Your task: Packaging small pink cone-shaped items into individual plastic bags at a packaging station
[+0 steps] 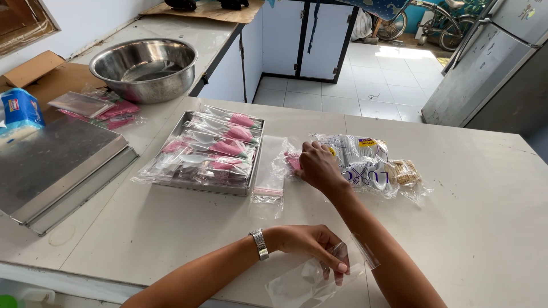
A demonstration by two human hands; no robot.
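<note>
My left hand, with a metal watch on the wrist, pinches an empty clear plastic bag near the table's front edge. My right hand reaches across the table, its fingers closed on a small clear bag with a pink piece inside. That bag lies beside a larger clear packet of plastic sleeves. A metal tray to the left holds several bagged pink pieces. An empty clear bag lies between the tray and my right hand.
A steel bowl stands at the back left with more bagged pink pieces before it. An upturned metal tray lies at the left edge, a blue packet behind it. A fridge stands at the right.
</note>
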